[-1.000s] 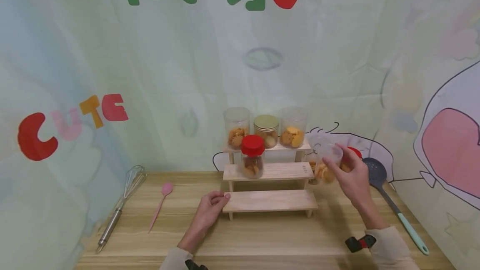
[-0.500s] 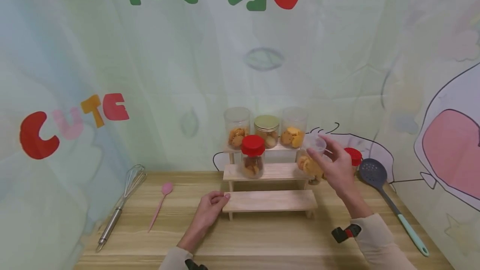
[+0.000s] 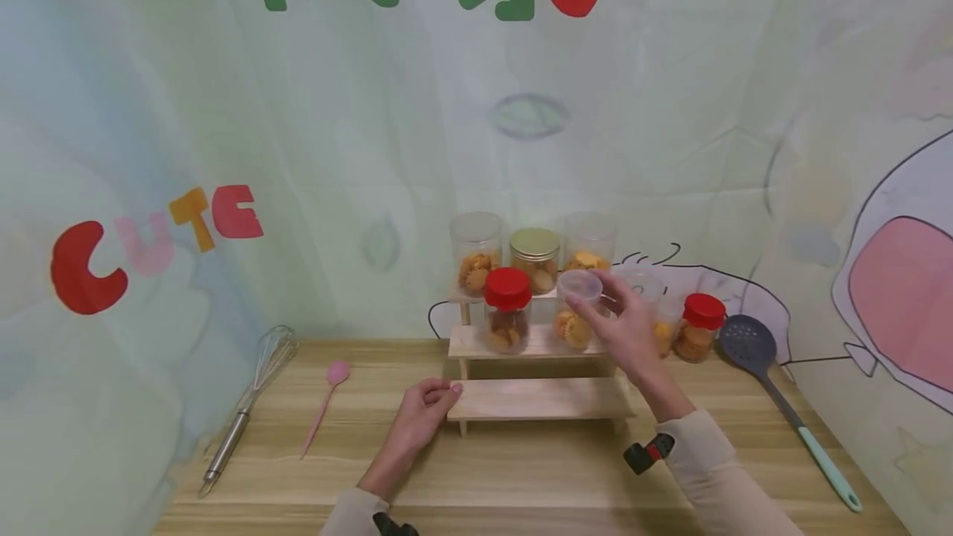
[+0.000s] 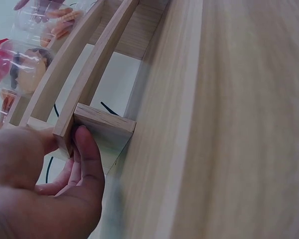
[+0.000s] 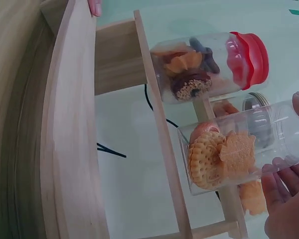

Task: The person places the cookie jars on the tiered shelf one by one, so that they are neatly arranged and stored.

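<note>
My right hand [image 3: 629,342] grips a clear jar of cookies [image 3: 572,327] near its top. In the right wrist view, thumb and fingers sit on either side of that jar's upper end, and round cookies lie in its base. The jar stands upright at the middle step of a wooden tiered rack [image 3: 543,399], its base right at the board. Left of it on that step is a red-lidded jar [image 3: 508,313]. My left hand [image 3: 419,416] pinches the left end of the lowest step; in the left wrist view its fingers [image 4: 89,159] curl under the board.
The top step bears a clear jar [image 3: 476,259], a gold-lidded jar [image 3: 534,259] and another clear jar [image 3: 590,238]. Right of the rack stand a second red-lidded jar [image 3: 698,329] and a skimmer [image 3: 749,346] lies by it. A whisk [image 3: 241,420] and pink spoon [image 3: 328,391] lie left.
My right hand has carried the clear cookie jar leftward from beside the rack to the middle step. The jars behind it on the right now show more. My left hand stays on the lowest step.
</note>
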### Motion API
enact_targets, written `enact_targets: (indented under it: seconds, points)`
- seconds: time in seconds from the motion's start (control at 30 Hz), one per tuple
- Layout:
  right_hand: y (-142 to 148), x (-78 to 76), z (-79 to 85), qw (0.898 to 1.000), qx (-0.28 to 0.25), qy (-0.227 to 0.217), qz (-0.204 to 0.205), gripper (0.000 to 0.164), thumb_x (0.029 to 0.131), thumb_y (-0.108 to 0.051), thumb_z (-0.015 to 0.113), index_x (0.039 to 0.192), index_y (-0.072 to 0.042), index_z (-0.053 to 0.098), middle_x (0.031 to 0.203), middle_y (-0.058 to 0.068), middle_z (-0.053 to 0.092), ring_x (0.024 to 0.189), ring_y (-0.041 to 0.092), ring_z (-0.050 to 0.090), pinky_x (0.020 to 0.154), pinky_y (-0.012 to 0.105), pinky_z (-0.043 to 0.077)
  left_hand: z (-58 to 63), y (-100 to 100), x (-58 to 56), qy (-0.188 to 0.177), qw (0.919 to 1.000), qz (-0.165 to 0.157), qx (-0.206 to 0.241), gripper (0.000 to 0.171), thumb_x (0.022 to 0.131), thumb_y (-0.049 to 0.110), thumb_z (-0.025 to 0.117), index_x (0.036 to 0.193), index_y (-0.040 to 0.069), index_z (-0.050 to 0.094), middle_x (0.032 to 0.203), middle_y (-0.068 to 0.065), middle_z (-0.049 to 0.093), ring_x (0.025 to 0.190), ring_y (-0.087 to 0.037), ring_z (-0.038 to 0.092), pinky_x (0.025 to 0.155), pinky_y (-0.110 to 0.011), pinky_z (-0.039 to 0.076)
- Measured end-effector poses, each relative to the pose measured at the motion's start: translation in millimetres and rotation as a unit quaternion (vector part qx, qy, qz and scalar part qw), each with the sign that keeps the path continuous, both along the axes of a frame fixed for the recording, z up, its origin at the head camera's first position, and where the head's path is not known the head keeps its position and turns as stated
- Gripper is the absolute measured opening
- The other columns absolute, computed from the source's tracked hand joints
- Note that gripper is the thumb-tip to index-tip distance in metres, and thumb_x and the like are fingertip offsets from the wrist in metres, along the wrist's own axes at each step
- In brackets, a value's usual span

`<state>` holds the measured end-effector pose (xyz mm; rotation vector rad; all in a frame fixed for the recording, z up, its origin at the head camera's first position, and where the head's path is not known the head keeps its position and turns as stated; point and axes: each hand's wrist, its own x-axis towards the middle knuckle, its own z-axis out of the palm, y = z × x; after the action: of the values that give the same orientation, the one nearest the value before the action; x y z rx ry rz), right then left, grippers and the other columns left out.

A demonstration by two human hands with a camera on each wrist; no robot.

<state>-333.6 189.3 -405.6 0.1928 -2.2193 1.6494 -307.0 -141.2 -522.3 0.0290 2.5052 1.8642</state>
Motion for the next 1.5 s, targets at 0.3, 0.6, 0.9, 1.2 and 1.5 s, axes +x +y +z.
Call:
enact_targets:
  seconds: [0.3, 0.6, 0.9, 1.2, 1.5]
  points:
    - [-6.5, -9.3, -7.7, 1.0, 0.001, 0.025, -0.006, 0.068, 0.095, -0.045, 0.085, 0.15, -0.013, 0.061, 0.146, 0.013, 0.067, 0.137, 0.034, 0.063, 0.119, 0.059, 0.048, -0.9, 2.7, -0.9, -0.006, 1.0, -0.001, 0.003, 0.052, 0.108, 0.037, 0.069, 0.135, -0.008, 0.063, 0.122, -0.022, 0.078, 0.107, -0.023, 0.074, 0.087, -0.03, 0.058]
    - [-13.1, -12.5, -13.9, 0.999, 0.004, 0.035, -0.035, 0.07, 0.094, -0.051, 0.083, 0.151, -0.016, 0.061, 0.146, 0.011, 0.067, 0.136, 0.033, 0.064, 0.118, 0.057, 0.05, -0.8, 2.8, 0.2, -0.012, 0.9999, 0.005, 0.003, 0.052, 0.108, 0.039, 0.069, 0.135, -0.006, 0.064, 0.123, -0.021, 0.078, 0.108, -0.022, 0.074, 0.091, -0.033, 0.059]
    - [-12.1, -12.5, -16.6, 0.997, 0.003, 0.053, -0.047, 0.068, 0.093, -0.047, 0.086, 0.147, -0.013, 0.063, 0.143, 0.011, 0.067, 0.135, 0.031, 0.064, 0.118, 0.051, 0.051, -2.9, 3.7, -1.1, 0.001, 0.9999, 0.01, 0.014, 0.049, 0.108, 0.033, 0.069, 0.133, -0.009, 0.064, 0.118, -0.022, 0.078, 0.105, -0.023, 0.074, 0.08, -0.025, 0.055]
    - [-12.6, -9.6, -16.8, 0.998, 0.008, 0.048, -0.049, 0.072, 0.093, -0.049, 0.086, 0.149, -0.012, 0.06, 0.147, 0.012, 0.066, 0.14, 0.032, 0.062, 0.12, 0.051, 0.05, -4.6, 3.9, -1.9, 0.003, 0.9999, 0.009, 0.012, 0.049, 0.108, 0.033, 0.07, 0.132, -0.009, 0.064, 0.118, -0.022, 0.078, 0.105, -0.023, 0.074, 0.081, -0.025, 0.055]
    - [-20.0, -9.7, -17.5, 0.999, 0.003, 0.037, -0.035, 0.072, 0.093, -0.05, 0.086, 0.149, -0.013, 0.06, 0.151, 0.011, 0.065, 0.146, 0.032, 0.059, 0.12, 0.05, 0.049, -2.4, 2.3, -0.1, 0.008, 0.9997, 0.006, 0.02, 0.048, 0.106, 0.03, 0.072, 0.131, -0.01, 0.065, 0.118, -0.023, 0.079, 0.106, -0.024, 0.075, 0.081, -0.021, 0.055]
